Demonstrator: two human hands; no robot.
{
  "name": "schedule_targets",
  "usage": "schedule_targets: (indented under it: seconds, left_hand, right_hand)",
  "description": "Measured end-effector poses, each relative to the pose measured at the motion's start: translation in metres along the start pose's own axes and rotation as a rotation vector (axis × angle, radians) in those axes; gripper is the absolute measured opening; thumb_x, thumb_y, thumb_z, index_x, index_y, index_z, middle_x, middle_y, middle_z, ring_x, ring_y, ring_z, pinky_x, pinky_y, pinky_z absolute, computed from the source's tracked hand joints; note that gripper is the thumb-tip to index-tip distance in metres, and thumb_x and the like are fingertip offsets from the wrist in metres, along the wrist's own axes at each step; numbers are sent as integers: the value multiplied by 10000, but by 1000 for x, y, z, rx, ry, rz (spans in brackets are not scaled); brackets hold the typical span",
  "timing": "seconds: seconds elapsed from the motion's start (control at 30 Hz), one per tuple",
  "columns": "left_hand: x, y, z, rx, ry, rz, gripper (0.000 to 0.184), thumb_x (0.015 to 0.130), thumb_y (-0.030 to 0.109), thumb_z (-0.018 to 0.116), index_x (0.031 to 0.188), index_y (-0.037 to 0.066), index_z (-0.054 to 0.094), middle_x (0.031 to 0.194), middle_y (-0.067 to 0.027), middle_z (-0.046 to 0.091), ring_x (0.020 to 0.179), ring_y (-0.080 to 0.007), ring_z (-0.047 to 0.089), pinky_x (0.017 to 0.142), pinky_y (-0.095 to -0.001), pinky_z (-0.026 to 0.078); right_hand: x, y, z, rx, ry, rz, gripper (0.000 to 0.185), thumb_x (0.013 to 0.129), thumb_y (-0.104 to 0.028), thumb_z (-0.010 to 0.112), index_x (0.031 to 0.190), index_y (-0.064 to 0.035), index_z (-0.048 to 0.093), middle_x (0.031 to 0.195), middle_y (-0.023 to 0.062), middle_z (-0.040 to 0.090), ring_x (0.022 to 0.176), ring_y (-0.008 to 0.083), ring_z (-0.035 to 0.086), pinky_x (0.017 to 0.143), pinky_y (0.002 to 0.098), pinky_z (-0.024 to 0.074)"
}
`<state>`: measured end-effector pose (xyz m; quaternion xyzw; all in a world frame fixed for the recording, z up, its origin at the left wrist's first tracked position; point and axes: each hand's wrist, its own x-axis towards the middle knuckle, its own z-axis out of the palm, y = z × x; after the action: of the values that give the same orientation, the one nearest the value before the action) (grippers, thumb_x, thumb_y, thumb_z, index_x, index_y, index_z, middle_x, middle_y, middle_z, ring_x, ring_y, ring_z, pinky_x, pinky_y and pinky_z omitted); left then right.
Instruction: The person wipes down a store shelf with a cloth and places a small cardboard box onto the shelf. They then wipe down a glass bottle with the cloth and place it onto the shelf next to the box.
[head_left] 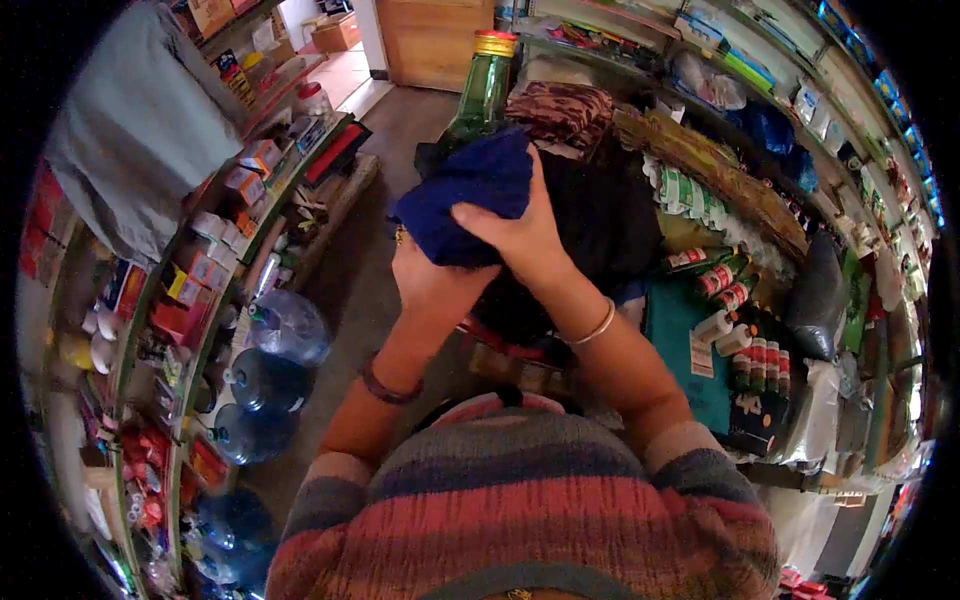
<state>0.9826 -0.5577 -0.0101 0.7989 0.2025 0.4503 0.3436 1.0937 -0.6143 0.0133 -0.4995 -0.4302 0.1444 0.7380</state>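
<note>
A dark blue cloth (465, 200) is bunched between my two hands. Just beyond its upper edge shows a green glass bottle (483, 95) with a red and gold cap, pointing away from me; its lower part is hidden by the cloth. My left hand (437, 285) grips the cloth from below, with most of its fingers out of sight. From the right, my right hand (525, 230) closes on the cloth, thumb lying across the front. Whether either hand also grips the bottle through the fabric cannot be seen. Black fabric (600, 210) lies under and beside my hands.
Several large blue water jugs (268, 380) stand on the floor at left, below packed shelves (230, 235). Green bottles with red labels (715, 278) and white bottles (722, 330) are at right. A grey cloth (150, 130) hangs upper left; a wooden door (435, 45) is at the back.
</note>
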Motion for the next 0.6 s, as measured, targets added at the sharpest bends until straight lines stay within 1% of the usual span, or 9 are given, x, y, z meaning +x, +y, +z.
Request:
schedule_targets:
  seconds: [0.07, 0.1, 0.13, 0.2, 0.23, 0.3, 0.37, 0.5, 0.6]
  left_hand:
    - [2, 4, -4, 210, -24, 244, 761, 556, 264, 818, 1200, 30, 488, 1151, -205, 539, 1062, -402, 518, 912, -439, 425]
    - [-2, 7, -3, 153, -32, 214, 820, 590, 244, 801, 1270, 3, 410, 1207, -243, 478, 1139, -427, 454, 953, -459, 388]
    - [-3, 9, -4, 49, -31, 202, 822, 603, 238, 800, 1279, -2, 397, 1205, -237, 480, 1147, -406, 457, 953, -454, 388]
    - [-2, 11, -10, -155, -36, 176, 827, 629, 225, 796, 1298, -12, 371, 1199, -225, 484, 1163, -365, 463, 954, -444, 390]
    - [-8, 0, -3, -454, -155, 37, 829, 670, 219, 785, 1318, -38, 336, 1204, -202, 482, 1168, -304, 460, 962, -427, 385]
    - [-13, 13, -7, -697, -321, -389, 823, 680, 204, 783, 1319, -49, 330, 1221, -197, 476, 1162, -290, 462, 967, -412, 382]
    - [-16, 20, -6, -709, -353, -496, 816, 678, 178, 781, 1317, -53, 330, 1231, -197, 472, 1155, -285, 467, 969, -401, 382]
    - [-10, 5, 4, -378, -144, -95, 808, 640, 131, 782, 1296, -49, 347, 1244, -214, 462, 1154, -311, 471, 967, -401, 383]
    - [1, 3, 10, -319, -77, 22, 825, 611, 129, 781, 1288, -52, 345, 1282, -238, 431, 1171, -346, 455, 971, -415, 374]
  right_hand:
    - [4, -8, -10, 289, 65, 132, 866, 627, -85, 811, 1329, -23, 309, 1117, 106, 562, 1015, 207, 562, 906, 352, 455]
    - [7, -16, -15, 433, 95, 198, 838, 621, -67, 806, 1312, -22, 333, 1098, 104, 573, 993, 208, 574, 886, 355, 470]
    - [8, -22, -22, 470, 148, 268, 686, 626, -86, 775, 1222, -25, 440, 1025, 97, 602, 915, 218, 598, 826, 371, 501]
    - [13, -37, -29, 581, 142, 240, 565, 647, -142, 736, 1151, -35, 503, 968, 92, 615, 854, 230, 609, 789, 385, 514]
    - [14, -37, -34, 567, 125, 227, 532, 669, -165, 711, 1143, -30, 513, 971, 92, 617, 868, 237, 612, 796, 386, 515]
    - [15, -36, -43, 530, 85, 212, 477, 711, -212, 659, 1129, -19, 533, 977, 91, 621, 895, 250, 617, 809, 387, 517]
    - [13, -38, -43, 542, 94, 198, 531, 703, -216, 689, 1166, -25, 511, 1011, 91, 614, 915, 249, 613, 815, 391, 516]
    - [6, -38, -39, 514, -10, 173, 621, 676, -117, 745, 1230, -36, 477, 1102, 86, 584, 993, 217, 570, 881, 372, 471]
    - [-8, -26, -24, 374, -26, 139, 916, 653, -61, 801, 1388, -47, 255, 1167, 80, 541, 1052, 192, 536, 945, 371, 429]
